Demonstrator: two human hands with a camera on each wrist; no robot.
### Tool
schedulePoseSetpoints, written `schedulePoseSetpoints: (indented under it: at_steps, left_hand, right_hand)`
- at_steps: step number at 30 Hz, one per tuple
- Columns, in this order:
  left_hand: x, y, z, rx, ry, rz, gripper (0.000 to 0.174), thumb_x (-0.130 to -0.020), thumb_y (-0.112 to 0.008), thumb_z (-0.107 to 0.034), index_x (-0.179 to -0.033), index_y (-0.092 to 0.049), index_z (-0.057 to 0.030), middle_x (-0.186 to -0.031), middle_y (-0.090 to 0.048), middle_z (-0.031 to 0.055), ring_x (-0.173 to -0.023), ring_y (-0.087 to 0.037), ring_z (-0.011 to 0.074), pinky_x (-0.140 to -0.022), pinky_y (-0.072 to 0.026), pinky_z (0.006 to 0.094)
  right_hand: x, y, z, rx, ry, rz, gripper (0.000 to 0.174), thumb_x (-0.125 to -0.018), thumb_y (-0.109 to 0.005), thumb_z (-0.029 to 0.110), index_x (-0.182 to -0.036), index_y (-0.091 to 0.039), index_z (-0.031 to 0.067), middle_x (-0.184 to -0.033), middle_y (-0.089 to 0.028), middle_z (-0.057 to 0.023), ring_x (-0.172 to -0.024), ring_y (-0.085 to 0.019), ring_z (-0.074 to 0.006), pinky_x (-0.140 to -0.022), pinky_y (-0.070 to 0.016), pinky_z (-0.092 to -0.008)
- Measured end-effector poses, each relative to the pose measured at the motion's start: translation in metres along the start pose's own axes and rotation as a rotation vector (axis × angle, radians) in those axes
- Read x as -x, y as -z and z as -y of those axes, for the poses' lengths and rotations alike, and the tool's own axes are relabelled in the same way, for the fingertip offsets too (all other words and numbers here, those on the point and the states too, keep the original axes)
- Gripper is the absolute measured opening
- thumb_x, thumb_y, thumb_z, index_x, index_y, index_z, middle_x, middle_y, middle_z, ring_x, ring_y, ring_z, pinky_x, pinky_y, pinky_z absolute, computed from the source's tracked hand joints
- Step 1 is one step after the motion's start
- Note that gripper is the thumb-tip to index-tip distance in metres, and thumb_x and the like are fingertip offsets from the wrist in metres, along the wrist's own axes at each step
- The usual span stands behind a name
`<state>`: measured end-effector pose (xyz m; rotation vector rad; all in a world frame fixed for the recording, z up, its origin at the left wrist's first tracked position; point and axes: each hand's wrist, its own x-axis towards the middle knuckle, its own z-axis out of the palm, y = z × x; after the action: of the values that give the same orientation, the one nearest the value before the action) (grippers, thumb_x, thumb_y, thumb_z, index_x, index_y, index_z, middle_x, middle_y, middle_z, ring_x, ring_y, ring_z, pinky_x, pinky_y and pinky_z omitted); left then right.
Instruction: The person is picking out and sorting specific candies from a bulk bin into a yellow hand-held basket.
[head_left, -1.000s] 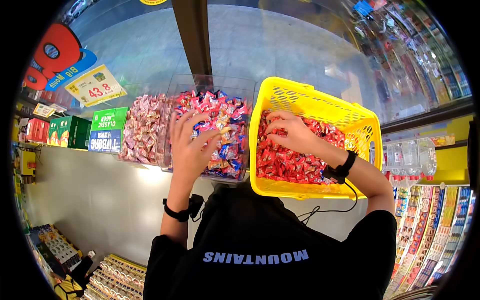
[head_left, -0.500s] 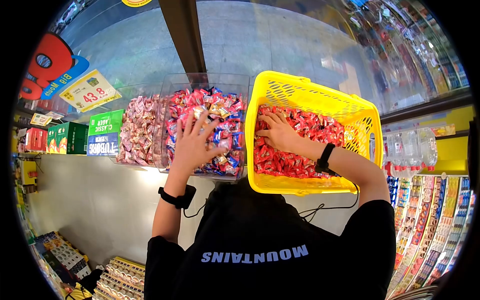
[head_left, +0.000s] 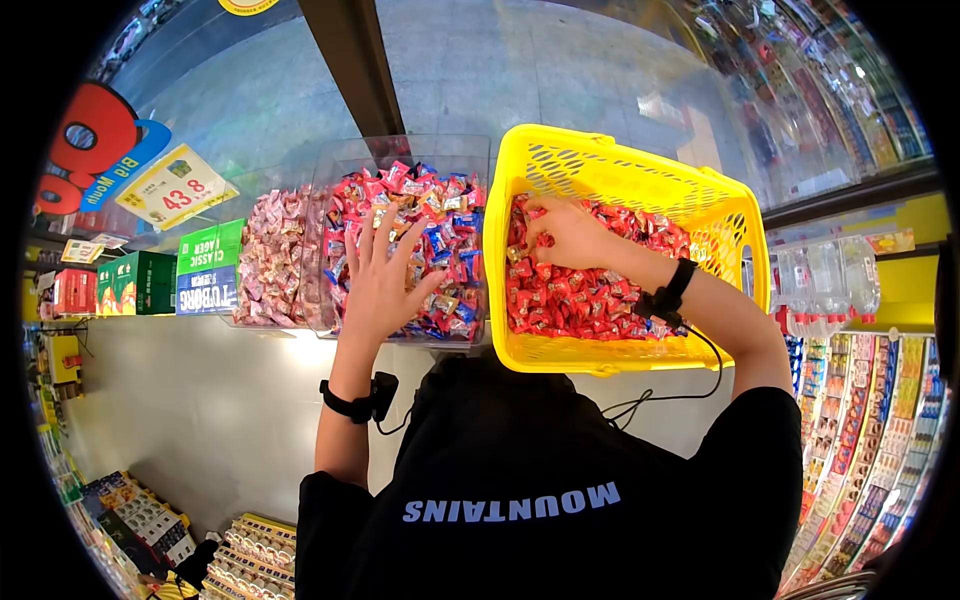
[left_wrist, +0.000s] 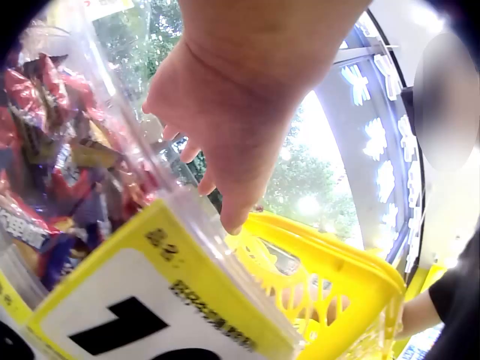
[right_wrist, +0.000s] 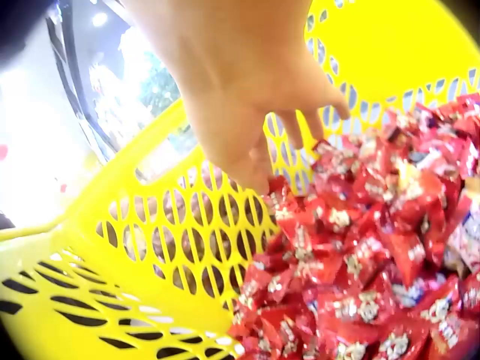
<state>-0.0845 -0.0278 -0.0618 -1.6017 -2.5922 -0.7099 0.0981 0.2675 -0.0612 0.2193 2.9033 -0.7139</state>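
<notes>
Over a clear bin (head_left: 487, 250) of mixed red, blue and gold wrapped candies (head_left: 455, 215), my left hand (head_left: 385, 285) hovers with its fingers spread and nothing held. The left wrist view shows that hand (left_wrist: 225, 127) beside the bin's clear wall. Inside a yellow basket (head_left: 625, 160), my right hand (head_left: 585, 240) is down at a heap of red-wrapped candies (head_left: 570, 310), fingers bent. In the right wrist view, the thumb of my right hand (right_wrist: 240, 112) meets a red-wrapped candy (right_wrist: 279, 191) at the heap's edge; the other fingers hang loosely.
Pale pink wrapped candies (head_left: 275, 260) fill another clear bin to the left, beside drink cartons (head_left: 210, 265) and a price sign (head_left: 178, 190). Right of the basket stand clear bottles (head_left: 825, 285) with red caps. Glass windows rise behind the bins. A cable (head_left: 645, 400) hangs from my right wrist.
My right hand's fingers, spread over the red candies half a second ago, have drawn in. My left hand has stayed over the mixed candies, its fingers opening out. The view has shifted slightly.
</notes>
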Motion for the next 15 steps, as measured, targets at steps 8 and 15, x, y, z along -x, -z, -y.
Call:
schedulePoseSetpoints:
  at_steps: [8,15]
  left_hand:
    - [-0.012,0.031,-0.060,0.291,-0.221,-0.264,0.047,-0.083,-0.085,-0.020,-0.128,-0.071,-0.0179,-0.150,-0.055,0.0125,-0.147,-0.045,0.0404,-0.125,-0.0238,0.0660]
    - [-0.010,0.023,-0.082,0.301,-0.317,-0.126,0.040,-0.083,-0.084,-0.020,-0.122,-0.075,-0.0177,-0.153,-0.054,0.0120,-0.148,-0.043,0.0414,-0.126,-0.0218,0.0668]
  right_hand:
    - [0.021,0.052,0.032,-0.161,0.207,0.350,0.014,-0.080,-0.081,0.018,-0.091,-0.081,0.0094,-0.139,-0.065,-0.0171,-0.131,-0.059,-0.0372,-0.111,-0.0469,-0.0474]
    - [0.030,0.065,0.038,-0.242,0.259,0.418,0.013,-0.082,-0.087,0.018,-0.093,-0.085,0.0115,-0.140,-0.066,-0.0151,-0.128,-0.063,-0.0324,-0.110,-0.0485,-0.0435]
